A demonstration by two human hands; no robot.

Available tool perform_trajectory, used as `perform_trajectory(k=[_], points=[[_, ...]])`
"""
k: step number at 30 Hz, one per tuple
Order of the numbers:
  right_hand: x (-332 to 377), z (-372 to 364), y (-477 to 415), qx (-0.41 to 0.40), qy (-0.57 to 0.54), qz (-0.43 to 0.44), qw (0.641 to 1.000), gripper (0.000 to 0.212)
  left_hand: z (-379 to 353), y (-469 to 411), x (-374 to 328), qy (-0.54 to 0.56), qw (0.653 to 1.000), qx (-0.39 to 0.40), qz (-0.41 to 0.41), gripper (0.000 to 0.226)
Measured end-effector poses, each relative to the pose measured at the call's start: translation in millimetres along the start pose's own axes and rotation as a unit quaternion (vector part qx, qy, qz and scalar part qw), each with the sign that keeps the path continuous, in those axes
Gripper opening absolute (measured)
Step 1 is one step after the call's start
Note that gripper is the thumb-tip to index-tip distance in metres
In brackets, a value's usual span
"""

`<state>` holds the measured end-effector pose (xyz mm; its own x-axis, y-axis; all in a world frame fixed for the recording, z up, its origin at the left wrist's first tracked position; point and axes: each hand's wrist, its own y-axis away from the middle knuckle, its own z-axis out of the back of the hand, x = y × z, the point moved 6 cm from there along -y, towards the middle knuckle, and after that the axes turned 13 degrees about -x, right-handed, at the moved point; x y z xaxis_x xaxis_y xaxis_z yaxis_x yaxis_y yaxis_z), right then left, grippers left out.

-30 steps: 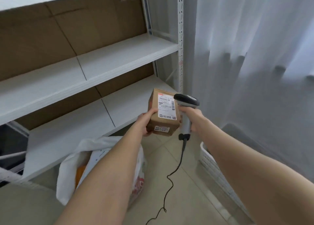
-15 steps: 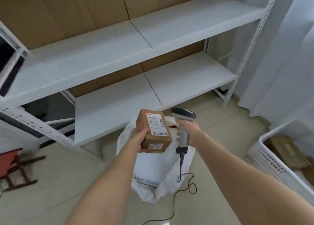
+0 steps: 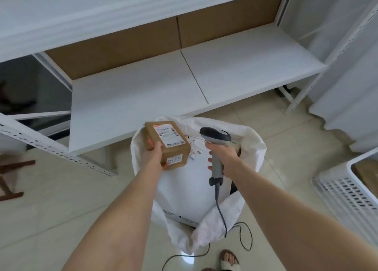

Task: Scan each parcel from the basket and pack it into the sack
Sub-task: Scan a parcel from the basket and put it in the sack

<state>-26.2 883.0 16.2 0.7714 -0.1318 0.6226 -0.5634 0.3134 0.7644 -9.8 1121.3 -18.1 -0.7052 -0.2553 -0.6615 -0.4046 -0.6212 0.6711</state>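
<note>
A small brown cardboard parcel (image 3: 166, 142) with a white shipping label is held by my left hand (image 3: 154, 155), which grips it from below and the left. It hangs above the open mouth of the white sack (image 3: 251, 145) on the floor. My right hand (image 3: 224, 158) grips the handle of a grey barcode scanner (image 3: 215, 136), just right of the parcel and also over the sack. A large white parcel with labels (image 3: 188, 184) lies inside the sack. The white basket (image 3: 347, 197) stands at the right edge.
A white metal shelf unit (image 3: 184, 80) with brown backing stands behind the sack. The scanner's cable (image 3: 243, 236) loops on the tiled floor. White curtains (image 3: 351, 86) hang at the right. A dark wooden stand (image 3: 12, 178) is at the left. A sandalled foot (image 3: 229, 259) is at the bottom.
The view has swung left and down from the curtain and basket to the sack. Both hands carried the parcel and scanner over the sack's mouth.
</note>
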Motion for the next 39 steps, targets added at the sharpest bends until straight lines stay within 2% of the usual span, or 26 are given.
perform_trajectory(k=[2, 6, 8, 9, 10, 11, 14, 19, 22, 26, 31, 39], points=[[1.1, -9.1, -16.7, 0.005, 0.001, 0.009, 1.0, 0.024, -12.9, -19.1, -1.3, -0.003, 1.0, -0.005, -0.029, 0.026], [-9.0, -18.8, -39.9, 0.023, 0.014, 0.006, 1.0, 0.022, -17.1, -40.8, 23.1, -0.113, 0.989, -0.055, -0.074, 0.029], [-17.3, -18.9, -44.8, 0.023, 0.033, 0.003, 0.999, 0.022, -14.8, -37.5, 21.2, -0.143, 0.973, -0.09, -0.16, 0.028], [-21.0, -19.6, -45.1, 0.025, 0.037, -0.001, 0.999, 0.023, -12.4, -33.1, 13.7, -0.137, 0.96, -0.107, -0.218, 0.034], [-22.8, -20.3, -45.0, 0.026, 0.035, -0.006, 0.999, 0.024, -12.4, -28.3, 6.1, -0.14, 0.951, -0.111, -0.253, 0.04], [-24.0, -18.9, -44.2, 0.025, 0.028, -0.01, 0.999, 0.026, -14.9, -26.4, 2.3, -0.181, 0.944, -0.106, -0.254, 0.044], [-18.9, -9.7, -35.4, 0.019, 0.009, -0.011, 1.0, 0.029, -20.9, -24.1, 5.9, -0.353, 0.913, -0.069, -0.191, 0.054], [1.3, 12.5, -4.7, 0.02, -0.019, -0.002, 1.0, 0.017, -22.4, 12.8, -9.3, -0.435, 0.871, -0.038, -0.224, 0.042], [15.3, 30.4, 19.6, 0.01, -0.038, 0.004, 0.999, 0.016, -29.5, 54.3, -30.8, -0.444, 0.864, -0.021, -0.237, 0.04], [33.7, 65.5, 56.0, 0.009, -0.085, 0.017, 0.996, 0.011, -57.5, 116.2, -60.9, -0.441, 0.846, 0.033, -0.296, 0.04], [51.5, 139.2, 95.1, -0.045, -0.172, 0.039, 0.983, 0.009, -104.6, 208.1, -86.1, -0.434, 0.814, 0.104, -0.371, 0.042], [52.8, 301.3, 116.9, -0.156, -0.304, 0.031, 0.939, 0.011, -209.9, 370.8, -64.9, -0.452, 0.733, 0.201, -0.467, 0.041]])
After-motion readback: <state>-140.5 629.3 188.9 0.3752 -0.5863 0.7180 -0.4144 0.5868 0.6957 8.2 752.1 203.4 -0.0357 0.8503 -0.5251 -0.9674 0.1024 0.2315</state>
